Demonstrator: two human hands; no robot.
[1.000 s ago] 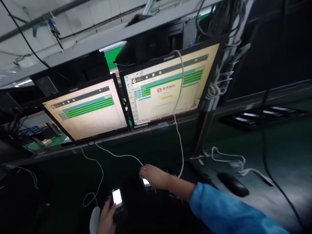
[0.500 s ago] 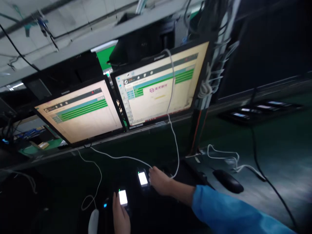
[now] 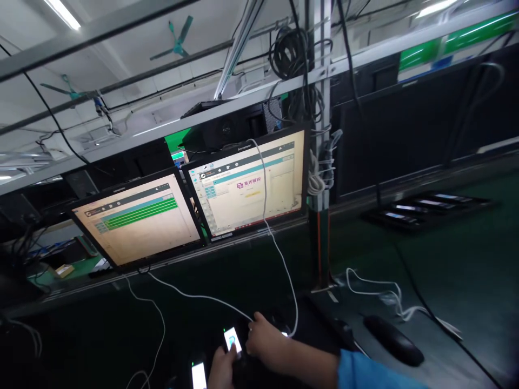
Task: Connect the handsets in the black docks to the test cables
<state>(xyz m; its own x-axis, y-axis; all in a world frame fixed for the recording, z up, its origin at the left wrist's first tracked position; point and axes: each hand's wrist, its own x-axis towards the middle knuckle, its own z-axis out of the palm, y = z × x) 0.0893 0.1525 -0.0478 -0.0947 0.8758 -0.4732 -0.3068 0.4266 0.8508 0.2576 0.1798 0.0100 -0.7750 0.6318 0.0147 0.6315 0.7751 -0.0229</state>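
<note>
Both hands now meet at one small lit phone [image 3: 232, 341] low in the view: the left hand [image 3: 221, 368] has come up from the nearer phone it covered half a second ago and lays its fingertips [image 3: 231, 351] on the lower edge of this one, while the right hand [image 3: 265, 341] sits just to the right of it, fingers curled loosely at its side edge. Whether either hand truly grips the phone cannot be told; the left fingers look close together and the right ones half bent. A second lit phone [image 3: 198, 375] lies below and to the left of the left fingers, now uncovered. A white cable [image 3: 194, 296] runs up and left from the right fingertips toward the left monitor [image 3: 138, 219], and another white cable [image 3: 284, 270] climbs from just right of them across the right monitor [image 3: 249, 186]. That screen has changed: the green bars it showed earlier are gone, while the left monitor keeps its green bars. A black mouse [image 3: 393, 340] lies well to the right of the right hand, with a loose white cord [image 3: 381, 294] beyond it. The camera has tipped upward, so ceiling fans and a cable bundle now show above the monitors, and the blue sleeve [image 3: 373, 373] sits lower in view.
</note>
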